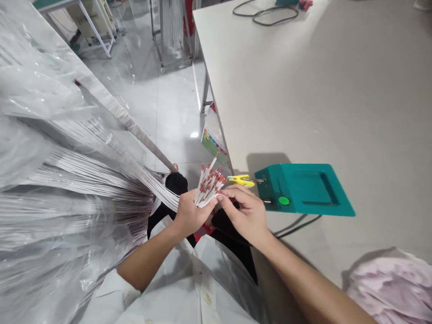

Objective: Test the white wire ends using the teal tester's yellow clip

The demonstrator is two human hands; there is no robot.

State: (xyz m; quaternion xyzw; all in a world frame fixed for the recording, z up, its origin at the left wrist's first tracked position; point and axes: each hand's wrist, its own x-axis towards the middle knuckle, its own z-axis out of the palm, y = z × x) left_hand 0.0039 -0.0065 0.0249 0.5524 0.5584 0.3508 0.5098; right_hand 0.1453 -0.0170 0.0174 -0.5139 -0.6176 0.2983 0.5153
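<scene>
My left hand (193, 210) is wrapped round a bundle of white wires (206, 191) whose reddish-brown tips point up and away from me. The bundle trails back to the left, towards more hanging wires. My right hand (245, 211) is at the bundle's right side, thumb and forefinger pinched at the end of a wire there. Just beyond the right hand, a yellow clip (240, 180) is attached to a green device (303, 189) with a bright green button (284, 200) on the table.
Long white wires under clear plastic (67, 180) hang on a rack with a metal rail (135, 130) at my left. The pale table (320, 99) carries a looped black cable (270, 18) at the back and a pink cloth (393, 285) near right. A wheeled frame stands on the floor.
</scene>
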